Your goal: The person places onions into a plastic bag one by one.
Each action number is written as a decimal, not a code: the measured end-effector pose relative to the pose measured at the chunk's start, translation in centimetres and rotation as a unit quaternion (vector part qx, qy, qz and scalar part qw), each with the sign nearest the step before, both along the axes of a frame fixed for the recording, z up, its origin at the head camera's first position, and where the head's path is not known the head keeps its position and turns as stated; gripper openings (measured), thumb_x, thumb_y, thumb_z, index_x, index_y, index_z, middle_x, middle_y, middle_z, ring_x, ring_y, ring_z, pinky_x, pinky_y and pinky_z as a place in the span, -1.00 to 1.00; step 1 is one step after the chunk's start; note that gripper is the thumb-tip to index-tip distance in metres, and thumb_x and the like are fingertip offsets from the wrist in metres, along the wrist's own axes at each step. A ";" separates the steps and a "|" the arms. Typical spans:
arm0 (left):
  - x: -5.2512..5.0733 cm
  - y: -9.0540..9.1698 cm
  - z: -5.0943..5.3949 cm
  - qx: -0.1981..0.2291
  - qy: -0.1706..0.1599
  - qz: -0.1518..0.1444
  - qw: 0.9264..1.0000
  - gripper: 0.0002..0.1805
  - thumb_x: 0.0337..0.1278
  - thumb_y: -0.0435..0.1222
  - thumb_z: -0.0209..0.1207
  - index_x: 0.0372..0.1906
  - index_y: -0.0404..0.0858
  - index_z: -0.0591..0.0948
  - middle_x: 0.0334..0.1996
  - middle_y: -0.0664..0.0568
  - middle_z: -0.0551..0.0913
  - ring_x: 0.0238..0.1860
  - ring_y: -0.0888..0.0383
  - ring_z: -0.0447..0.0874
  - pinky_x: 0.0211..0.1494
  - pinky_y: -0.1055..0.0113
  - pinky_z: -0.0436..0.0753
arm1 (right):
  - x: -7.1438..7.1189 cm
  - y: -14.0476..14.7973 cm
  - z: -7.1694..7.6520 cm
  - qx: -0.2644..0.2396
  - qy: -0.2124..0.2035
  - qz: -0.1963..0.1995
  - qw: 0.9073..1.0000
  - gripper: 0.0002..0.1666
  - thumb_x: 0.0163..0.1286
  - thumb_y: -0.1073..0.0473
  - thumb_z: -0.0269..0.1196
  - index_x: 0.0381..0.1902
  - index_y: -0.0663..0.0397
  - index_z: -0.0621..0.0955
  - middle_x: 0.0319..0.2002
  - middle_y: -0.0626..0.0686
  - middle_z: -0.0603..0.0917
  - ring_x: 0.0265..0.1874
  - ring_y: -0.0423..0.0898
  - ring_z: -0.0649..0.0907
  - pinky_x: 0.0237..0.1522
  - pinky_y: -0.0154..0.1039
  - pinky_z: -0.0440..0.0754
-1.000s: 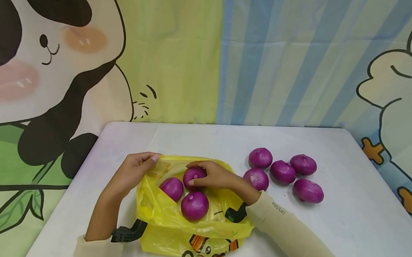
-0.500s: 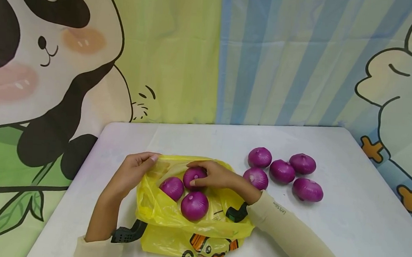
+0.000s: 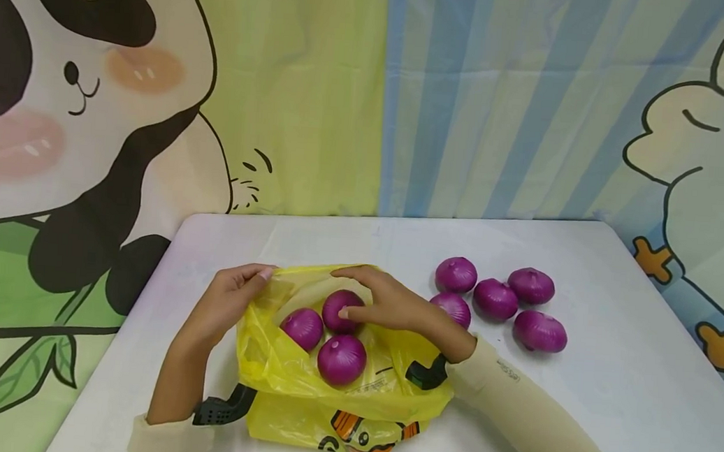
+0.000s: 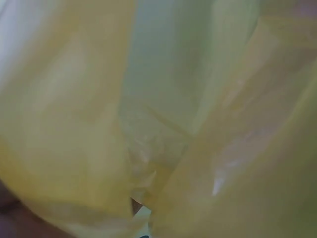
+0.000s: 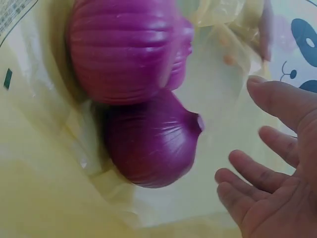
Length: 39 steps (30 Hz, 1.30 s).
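A yellow plastic bag [image 3: 298, 417] lies on the table with its mouth spread. Its far left rim is pinched by my left hand [image 3: 220, 307]; in the left wrist view, bag film [image 4: 64, 124] fills nearly everything and hides the grip. Three purple onions sit inside: a left onion [image 3: 302, 328], a front onion [image 3: 341, 360] and a back onion [image 3: 336, 309]. Over the bag's right side, my right hand [image 3: 394, 302] is nearest the back onion. The right wrist view shows that hand's spread fingers [image 5: 257, 171] apart from the nearest onion [image 5: 153, 144], holding nothing.
Several more purple onions [image 3: 496, 300] lie loose on the white table [image 3: 607, 411], right of and behind the bag. One of them [image 3: 453, 308] is partly covered by the right forearm. A printed cloth backdrop [image 3: 319, 111] rises behind the table.
My right hand has let go of the back onion and lifted slightly up and right, its fingers spreading. The bag's back rim has risen a little. My left hand keeps its pinch.
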<state>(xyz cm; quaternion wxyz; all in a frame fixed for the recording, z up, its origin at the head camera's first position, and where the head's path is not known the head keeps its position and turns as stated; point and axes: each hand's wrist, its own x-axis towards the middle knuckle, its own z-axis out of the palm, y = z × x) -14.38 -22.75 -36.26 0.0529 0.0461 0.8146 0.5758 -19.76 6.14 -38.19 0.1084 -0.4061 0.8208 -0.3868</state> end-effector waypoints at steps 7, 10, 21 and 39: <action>-0.1 -0.2 0.0 0.000 0.001 0.001 1.000 -0.49 0.47 -0.04 -0.01 0.14 -0.40 0.56 -0.03 -0.18 0.62 -0.12 0.01 0.61 -0.03 0.39 0.60 | 0.0 0.6 0.4 -0.056 0.026 0.000 0.998 -0.35 0.33 0.14 0.33 0.33 0.15 0.42 0.27 0.09 0.47 0.29 -0.01 0.41 0.29 -0.05 0.35; -0.1 -0.3 -0.1 -0.002 0.002 0.003 1.000 -0.49 0.46 -0.04 -0.01 0.14 -0.40 0.56 -0.04 -0.18 0.62 -0.15 0.01 0.62 -0.05 0.39 0.61 | 0.1 0.9 0.5 -0.092 0.029 -0.015 0.995 -0.45 0.34 0.16 0.31 0.25 0.20 0.50 0.17 0.06 0.56 0.23 -0.04 0.48 0.26 -0.09 0.38; 0.0 -0.5 0.0 0.002 0.002 0.009 1.000 -0.48 0.45 -0.01 -0.01 0.13 -0.39 0.56 -0.06 -0.19 0.63 -0.16 0.00 0.62 -0.06 0.37 0.62 | 0.5 2.2 1.2 -0.184 0.012 -0.058 0.981 -0.57 0.32 0.37 0.29 0.15 0.27 0.56 0.04 0.18 0.63 0.13 0.03 0.57 0.19 -0.16 0.45; 0.0 -0.5 -0.1 -0.004 -0.004 0.019 1.000 -0.47 0.46 -0.01 -0.01 0.14 -0.40 0.56 -0.06 -0.18 0.62 -0.16 0.01 0.62 -0.05 0.39 0.61 | 0.5 6.6 -0.1 -0.175 -0.025 -0.144 0.974 -0.54 0.30 0.34 0.32 0.17 0.24 0.55 0.12 0.16 0.57 0.20 0.03 0.51 0.21 -0.11 0.42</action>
